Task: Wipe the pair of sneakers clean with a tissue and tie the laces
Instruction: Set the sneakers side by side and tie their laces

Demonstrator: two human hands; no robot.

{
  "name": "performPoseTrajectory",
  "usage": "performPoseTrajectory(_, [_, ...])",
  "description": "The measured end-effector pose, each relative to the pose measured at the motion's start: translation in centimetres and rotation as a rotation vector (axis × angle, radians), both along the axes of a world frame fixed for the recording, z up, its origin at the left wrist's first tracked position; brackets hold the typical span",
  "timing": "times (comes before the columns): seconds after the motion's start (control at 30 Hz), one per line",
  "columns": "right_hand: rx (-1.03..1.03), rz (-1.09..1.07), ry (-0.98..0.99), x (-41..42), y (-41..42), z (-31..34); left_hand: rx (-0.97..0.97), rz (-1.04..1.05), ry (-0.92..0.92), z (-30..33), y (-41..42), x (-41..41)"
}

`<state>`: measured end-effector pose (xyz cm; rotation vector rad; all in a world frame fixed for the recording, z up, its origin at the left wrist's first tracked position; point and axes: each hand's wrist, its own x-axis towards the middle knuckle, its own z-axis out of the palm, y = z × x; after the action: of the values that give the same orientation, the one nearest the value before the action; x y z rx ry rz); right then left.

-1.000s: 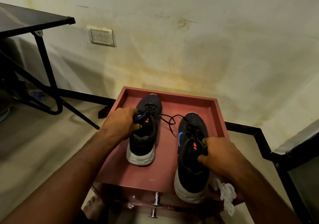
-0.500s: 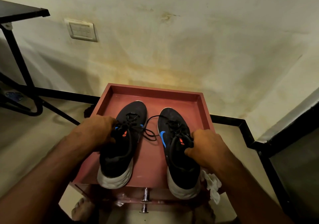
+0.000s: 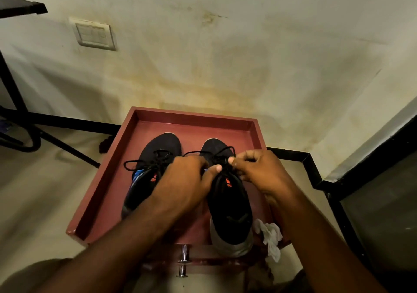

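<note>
A red tray holds two black sneakers side by side, toes pointing at the wall. The left sneaker has loose laces hanging over its side. Both hands are at the right sneaker. The left hand and the right hand each pinch a bit of its black lace near the tongue. A crumpled white tissue lies at the tray's near right corner, just beside that sneaker's heel.
</note>
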<state>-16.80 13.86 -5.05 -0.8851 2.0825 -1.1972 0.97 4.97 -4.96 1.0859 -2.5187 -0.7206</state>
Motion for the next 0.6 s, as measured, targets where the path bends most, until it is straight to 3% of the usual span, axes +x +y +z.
performPoseTrajectory(0.1, [-0.208, -0.069, -0.190, 0.9, -0.1, 0.9, 0.079, 0.014, 0.015, -1.0, -0.4, -2.5])
performPoseTrajectory(0.2, [-0.273, -0.139, -0.222, 1.0, 0.1, 0.5, 0.229, 0.053, 0.101, -1.5, -0.7, -3.6])
performPoseTrajectory(0.33, [-0.254, -0.195, -0.148, 0.7, 0.2, 0.3, 0.243, 0.059, 0.481, -1.0, -0.7, -3.1])
performPoseTrajectory(0.43, [-0.194, -0.006, -0.180, 1.1, 0.0, 0.5, 0.121, -0.034, 0.742, -0.2, -0.5, -2.4])
performPoseTrajectory(0.53, [-0.092, 0.222, -0.122, 2.0, -0.1, 0.6, -0.025, -0.151, 0.782, -0.3, -0.7, -2.2])
performPoseTrajectory(0.6, [-0.073, 0.247, -0.083, 2.3, 0.0, 0.8, 0.068, -0.165, 0.843, -0.2, -0.4, -2.4])
